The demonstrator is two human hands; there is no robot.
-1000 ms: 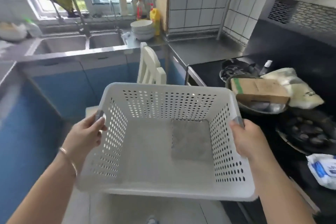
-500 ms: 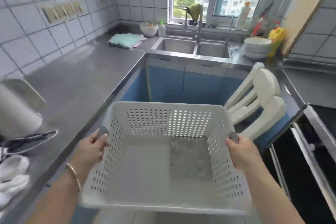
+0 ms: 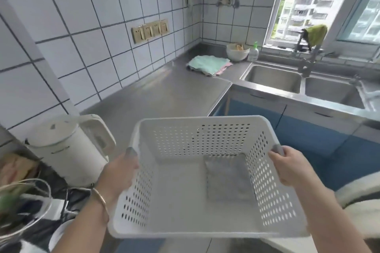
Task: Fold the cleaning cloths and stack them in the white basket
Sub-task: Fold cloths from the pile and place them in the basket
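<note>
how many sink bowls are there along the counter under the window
2. The left sink bowl sits just right of the cloth pile, below the soap bottle. The right sink bowl lies beside it, past the faucet; its far end runs toward the frame edge.

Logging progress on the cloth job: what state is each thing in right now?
Basket: carried, off the counter.
Grey cloth: folded, flat inside basket.
Cloth pile: on counter, not yet in the basket.
Left hand: grips left rim.
Right hand: grips right rim.
Sinks: look empty.

Bare counter (image 3: 160, 96) ahead — kettle (image 3: 67, 148) left
</note>
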